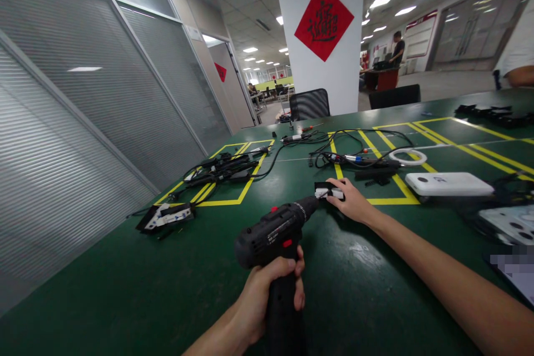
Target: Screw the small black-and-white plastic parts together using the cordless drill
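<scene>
While the left hand (261, 286) wraps its fingers round the handle of the drill (267, 233), the right hand (350, 200) pinches a small black-and-white part (337, 193) between thumb and fingers. Whether the trigger is pressed, I cannot tell.

The part sits ahead of the drill, low over the table (187, 295), just short of the yellow tape (392, 201). The chuck points at its near side and is right beside it; whether the bit touches the part or a screw is too small to make out. The step in hand looks like lining up the drill with the part. The next move seems to call for a firm right-hand pinch and a straight, square push from the left, with the right fingertips well away from the bit.

Further out, cables (227, 167) lie in a heap inside the left taped area, and a blue-marked piece (175, 214) rests nearer the table's left edge. To the right are a white ring (409, 163) and a white case (448, 184). Beyond the table stand a chair (309, 104) and a pillar (287, 55) bearing a red sign (324, 21).
</scene>
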`<state>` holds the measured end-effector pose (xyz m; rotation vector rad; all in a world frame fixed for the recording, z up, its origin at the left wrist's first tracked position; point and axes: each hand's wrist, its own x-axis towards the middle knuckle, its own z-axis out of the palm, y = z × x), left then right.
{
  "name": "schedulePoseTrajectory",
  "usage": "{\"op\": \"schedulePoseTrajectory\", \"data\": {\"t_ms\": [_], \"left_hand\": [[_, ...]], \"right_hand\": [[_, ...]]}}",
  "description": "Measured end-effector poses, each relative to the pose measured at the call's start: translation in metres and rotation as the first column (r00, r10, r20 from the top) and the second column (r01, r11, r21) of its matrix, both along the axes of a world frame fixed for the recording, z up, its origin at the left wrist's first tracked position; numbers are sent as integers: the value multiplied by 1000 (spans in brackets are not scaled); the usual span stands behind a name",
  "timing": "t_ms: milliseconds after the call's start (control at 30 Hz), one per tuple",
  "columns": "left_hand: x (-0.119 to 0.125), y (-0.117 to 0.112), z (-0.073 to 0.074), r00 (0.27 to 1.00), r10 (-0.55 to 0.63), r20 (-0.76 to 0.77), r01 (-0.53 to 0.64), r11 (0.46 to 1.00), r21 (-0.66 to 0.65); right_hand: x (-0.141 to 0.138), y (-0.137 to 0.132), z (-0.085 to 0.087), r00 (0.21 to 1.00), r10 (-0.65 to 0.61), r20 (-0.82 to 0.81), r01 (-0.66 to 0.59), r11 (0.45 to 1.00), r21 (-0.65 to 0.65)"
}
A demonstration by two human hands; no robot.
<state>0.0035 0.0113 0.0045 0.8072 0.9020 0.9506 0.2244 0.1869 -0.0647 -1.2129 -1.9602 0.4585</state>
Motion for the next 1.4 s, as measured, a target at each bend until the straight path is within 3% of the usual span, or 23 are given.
{"op": "schedulePoseTrajectory", "data": {"t_ms": [767,1067,1400], "left_hand": [[-2,-1,0,999,-25,-23,25,1000,8],[7,-1,9,998,48,-35,-48,999,-1],[-3,-3,3,998,-6,-65,11,998,66]], "right_hand": [[-1,-2,2,1000,-8,0,8,1000,-9],[-1,-1,1,1000,-5,4,5,1000,2],[-1,0,1,1000,-12,2,12,1000,7]]}}
